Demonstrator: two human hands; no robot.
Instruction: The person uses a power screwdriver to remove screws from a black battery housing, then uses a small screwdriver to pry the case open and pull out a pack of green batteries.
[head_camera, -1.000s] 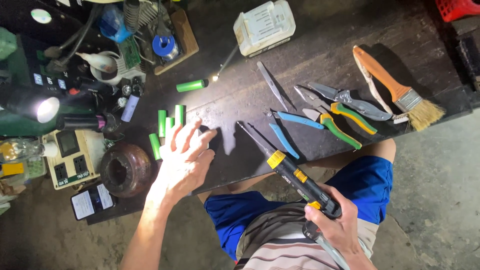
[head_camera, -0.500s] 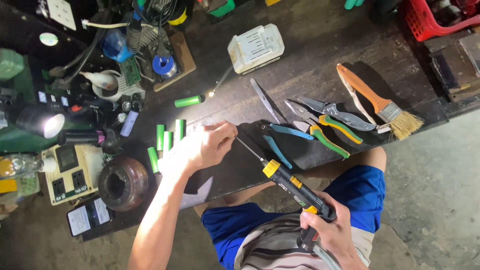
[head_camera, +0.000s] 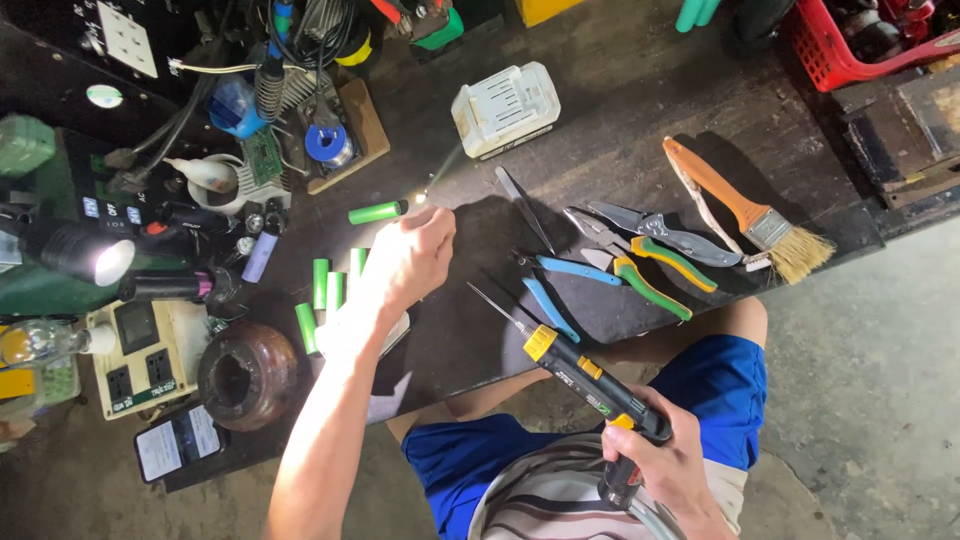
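My left hand (head_camera: 408, 262) reaches over the dark workbench (head_camera: 620, 120) with its fingers curled, fingertips next to a lone green cylindrical cell (head_camera: 377, 212) and the shiny end of a thin metal rod (head_camera: 442, 172). I cannot tell whether it pinches anything. Several more green cells (head_camera: 322, 285) lie just left of my wrist. My right hand (head_camera: 665, 465) grips the black and yellow handle of a soldering iron (head_camera: 575, 372) over my lap. Its thin tip points up-left toward the bench edge.
Blue-handled pliers (head_camera: 560, 290), green-handled cutters (head_camera: 650, 275), grey snips (head_camera: 665, 232) and an orange-handled brush (head_camera: 745, 210) lie to the right. A white battery pack (head_camera: 505, 108) sits behind. At the left are a lit lamp (head_camera: 95, 260), a socket strip (head_camera: 140, 360) and a brown pot (head_camera: 245, 375).
My left hand has moved up and right from the group of green cells to the lone cell, closing its fingers. The soldering iron has stayed in my right hand.
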